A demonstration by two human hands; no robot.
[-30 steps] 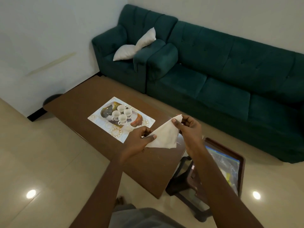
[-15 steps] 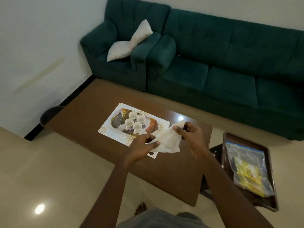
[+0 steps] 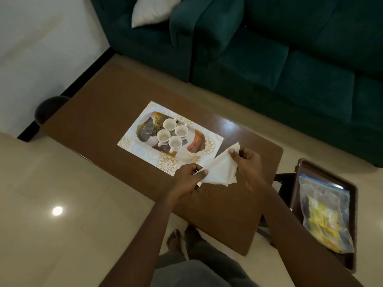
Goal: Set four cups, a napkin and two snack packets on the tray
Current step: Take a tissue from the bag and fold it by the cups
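Observation:
A white napkin (image 3: pixel 219 169) is stretched between both hands just above the near right corner of the patterned tray (image 3: pixel 132 141). My left hand (image 3: pixel 187 177) pinches its lower left corner. My right hand (image 3: pixel 245 162) pinches its upper right corner. Several white cups (image 3: pixel 172 132) stand clustered upright in the tray's middle. The tray lies on a brown table (image 3: pixel 99 104). A clear zip bag of yellow snack packets (image 3: pixel 323 212) lies on a dark brown tray (image 3: pixel 352 204) on a stool to the right.
A green sofa (image 3: pixel 269 48) with a white cushion (image 3: pixel 151 11) runs along the far side of the table. A dark round bin (image 3: pixel 48 107) stands by the wall at the table's left end. My bare feet (image 3: pixel 176 239) are on the tiled floor.
The camera has tilted further down and moved closer. Both hands stay on the napkin, which has dropped slightly toward the tray's near right corner.

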